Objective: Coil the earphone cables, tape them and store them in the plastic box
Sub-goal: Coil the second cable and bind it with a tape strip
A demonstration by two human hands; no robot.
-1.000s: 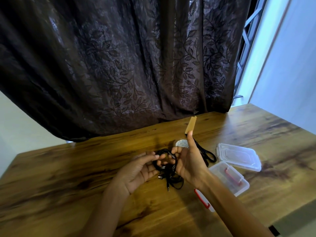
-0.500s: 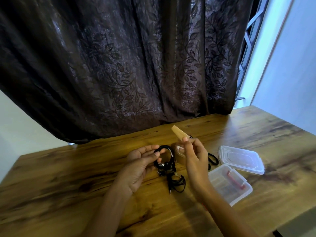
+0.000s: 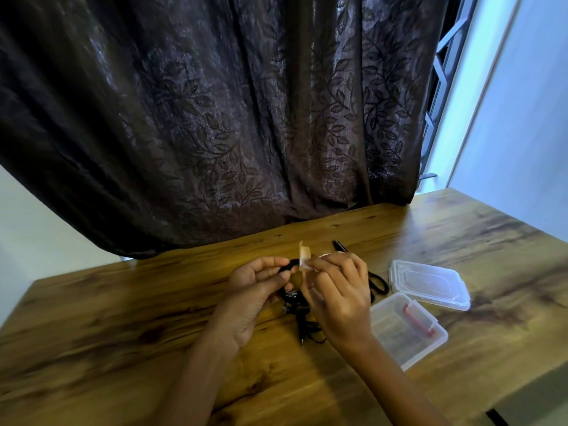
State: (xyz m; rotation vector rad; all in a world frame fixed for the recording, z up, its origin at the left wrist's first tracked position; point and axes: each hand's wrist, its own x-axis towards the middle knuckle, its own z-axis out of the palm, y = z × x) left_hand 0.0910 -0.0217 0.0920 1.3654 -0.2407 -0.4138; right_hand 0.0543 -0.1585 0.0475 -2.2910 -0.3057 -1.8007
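Plastic box (image 3: 424, 352) sits open, nearer than and right of the R fingers, no cable inside yet. Earphone cable (image 3: 290, 302): tail trails nearer than the fingers, plug pointing toward the person; coil pinched by the left hand (image 3: 255, 290). Right hand (image 3: 338, 290) pinches the tape strip (image 3: 304, 259), long axis upright, just beside the L fingertips. Coiling looks done; taping & storing left. Second cable (image 3: 382, 282) lies beyond the R fingers.

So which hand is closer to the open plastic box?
Right. The right hand pinches a tape strip just left of the plastic box. The left hand holds the earphone cable farther left, beyond the right hand.
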